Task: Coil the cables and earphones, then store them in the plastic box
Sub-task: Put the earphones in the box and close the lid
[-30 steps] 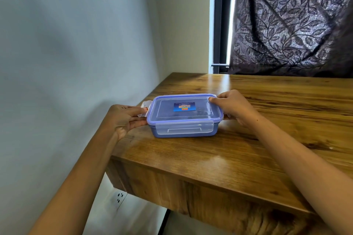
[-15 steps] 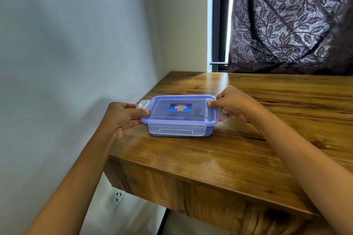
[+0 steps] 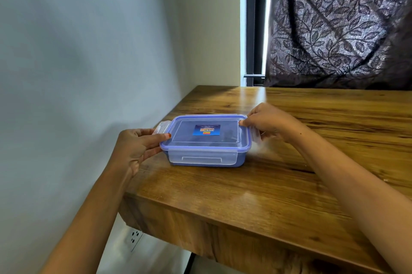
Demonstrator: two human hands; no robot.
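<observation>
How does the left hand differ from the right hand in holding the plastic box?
The left hand grips the near left corner of the plastic box, thumb on the rim of the lid; the right hand sits at the far right corner, a fingertip pressing the lid. The left hand's fingers stretch along the box's side; the right hand's are curled. Both hold the closed box on the table.

One wide-angle camera, worn on the person's head, looks forward and down, close above the near left corner of a brown wooden table [image 3: 278, 195], facing a pale wall [image 3: 78, 62] and dark leaf-patterned curtain [image 3: 338, 24].
</observation>
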